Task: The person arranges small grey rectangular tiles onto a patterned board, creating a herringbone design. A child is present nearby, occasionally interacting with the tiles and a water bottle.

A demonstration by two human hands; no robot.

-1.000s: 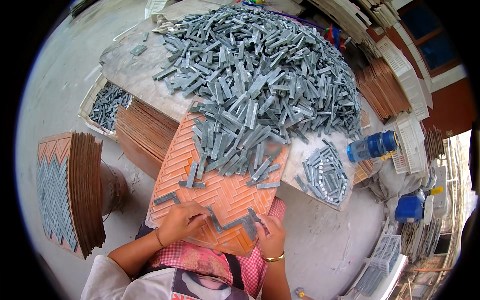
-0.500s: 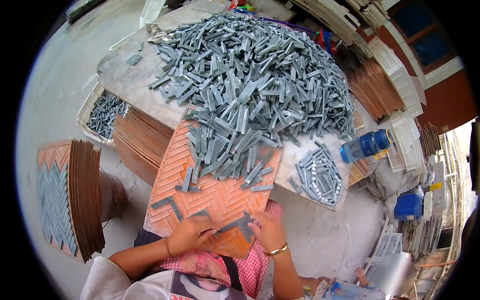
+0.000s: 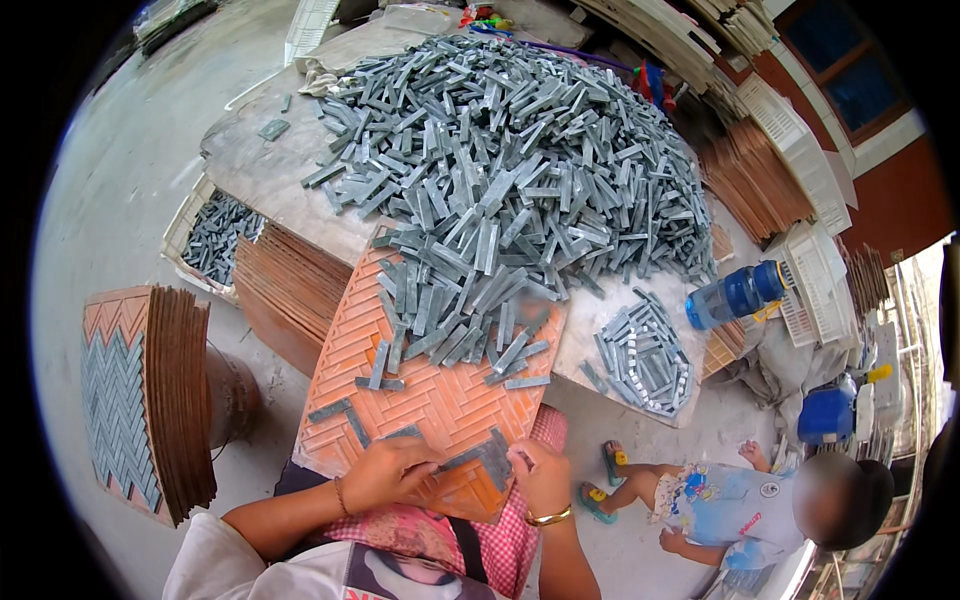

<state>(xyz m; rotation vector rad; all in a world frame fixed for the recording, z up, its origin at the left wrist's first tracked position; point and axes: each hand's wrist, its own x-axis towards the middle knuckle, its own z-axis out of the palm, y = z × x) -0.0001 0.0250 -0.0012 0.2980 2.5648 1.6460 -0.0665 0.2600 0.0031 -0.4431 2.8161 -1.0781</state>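
Observation:
An orange herringbone-grooved tray (image 3: 430, 400) rests tilted between my lap and the table, with a few grey stone strips (image 3: 493, 455) set into its near grooves. My left hand (image 3: 392, 472) is over the tray's near part, fingers curled together, fingertips beside a strip; whatever they pinch is hidden. At the tray's right edge, my right hand (image 3: 542, 482) has thumb and forefinger closed next to the set strips; I cannot make out anything between them. Loose grey strips from a large pile (image 3: 500, 170) spill over the tray's far part.
Left stand stacked orange trays (image 3: 180, 400), the top one partly filled, and a white crate (image 3: 185, 225) of strips. On the right are a small strip cluster (image 3: 645, 355), a blue bottle (image 3: 735, 295) and white crates (image 3: 800, 270). A person (image 3: 740, 505) in sandals is close at lower right.
The person at lower right has come much further into view, beside my right arm. My hands have barely moved over the tray; the right thumb and forefinger are closer together.

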